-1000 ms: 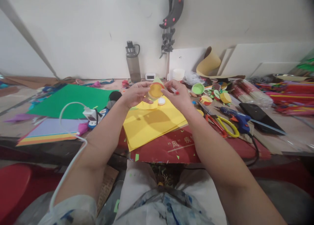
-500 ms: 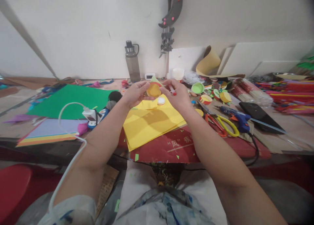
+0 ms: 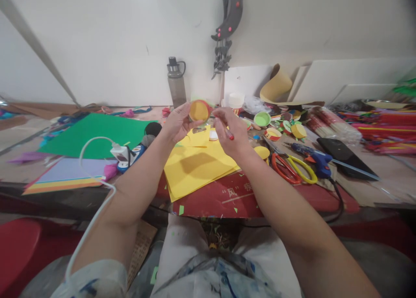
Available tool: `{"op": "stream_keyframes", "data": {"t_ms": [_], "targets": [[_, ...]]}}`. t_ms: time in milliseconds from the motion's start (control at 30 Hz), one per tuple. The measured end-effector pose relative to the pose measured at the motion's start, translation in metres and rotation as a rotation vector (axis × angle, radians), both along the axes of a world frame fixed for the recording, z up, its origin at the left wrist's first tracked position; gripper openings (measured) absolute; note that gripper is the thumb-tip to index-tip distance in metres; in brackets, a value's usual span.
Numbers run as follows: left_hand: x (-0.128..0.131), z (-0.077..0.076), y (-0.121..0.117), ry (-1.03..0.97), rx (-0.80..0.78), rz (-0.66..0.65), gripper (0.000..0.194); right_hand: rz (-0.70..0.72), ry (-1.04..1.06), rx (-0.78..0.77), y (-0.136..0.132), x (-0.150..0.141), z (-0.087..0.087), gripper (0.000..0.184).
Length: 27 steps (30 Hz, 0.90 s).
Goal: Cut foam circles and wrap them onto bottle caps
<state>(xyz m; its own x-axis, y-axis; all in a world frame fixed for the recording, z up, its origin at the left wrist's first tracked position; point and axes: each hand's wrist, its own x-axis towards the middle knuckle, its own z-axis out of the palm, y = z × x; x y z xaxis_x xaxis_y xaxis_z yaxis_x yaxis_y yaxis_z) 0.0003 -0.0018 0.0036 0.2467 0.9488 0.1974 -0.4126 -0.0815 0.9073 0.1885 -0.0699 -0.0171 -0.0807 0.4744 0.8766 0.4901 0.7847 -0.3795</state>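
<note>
My left hand (image 3: 178,122) is closed on a small round paper piece (image 3: 199,111) with a yellow-orange face and a reddish edge, held up above the table. It looks like a cut-down paper cup, though its depth is hard to tell. Close by on the right, my right hand (image 3: 231,131) grips a slim pen (image 3: 230,136) with a red end. Its tip is not clear. Below both hands lie yellow paper sheets (image 3: 198,168), with a small white round thing (image 3: 213,135) on them.
Orange and yellow-handled scissors (image 3: 294,168), a blue glue gun (image 3: 316,157) and a black phone (image 3: 346,157) lie at the right. Green sheet (image 3: 97,135) and a power strip (image 3: 130,157) with a white cable are left. A bottle (image 3: 176,83) stands behind.
The round piece has turned to show more of its yellow face and moved slightly up and left. My right hand has drawn a little away from it, and a green paper tip no longer sticks up.
</note>
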Motion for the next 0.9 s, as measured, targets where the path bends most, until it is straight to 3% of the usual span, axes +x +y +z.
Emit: {"op": "stream_keyframes", "data": {"t_ms": [467, 567, 733, 900], "targets": [[0.008, 0.009, -0.014, 0.093, 0.004, -0.005, 0.023, -0.067, -0.070, 0.011, 0.000, 0.000, 0.001, 0.016], [0.008, 0.007, -0.013, 0.077, 0.005, 0.020, 0.016, -0.081, -0.077, 0.013, 0.000, 0.000, 0.000, 0.015], [0.006, 0.004, -0.007, 0.019, 0.004, 0.062, 0.028, -0.098, -0.085, 0.021, 0.001, 0.001, -0.001, 0.016], [0.004, 0.004, -0.004, -0.029, -0.007, 0.093, 0.026, -0.121, -0.098, 0.012, 0.001, 0.000, -0.003, 0.017]]}}
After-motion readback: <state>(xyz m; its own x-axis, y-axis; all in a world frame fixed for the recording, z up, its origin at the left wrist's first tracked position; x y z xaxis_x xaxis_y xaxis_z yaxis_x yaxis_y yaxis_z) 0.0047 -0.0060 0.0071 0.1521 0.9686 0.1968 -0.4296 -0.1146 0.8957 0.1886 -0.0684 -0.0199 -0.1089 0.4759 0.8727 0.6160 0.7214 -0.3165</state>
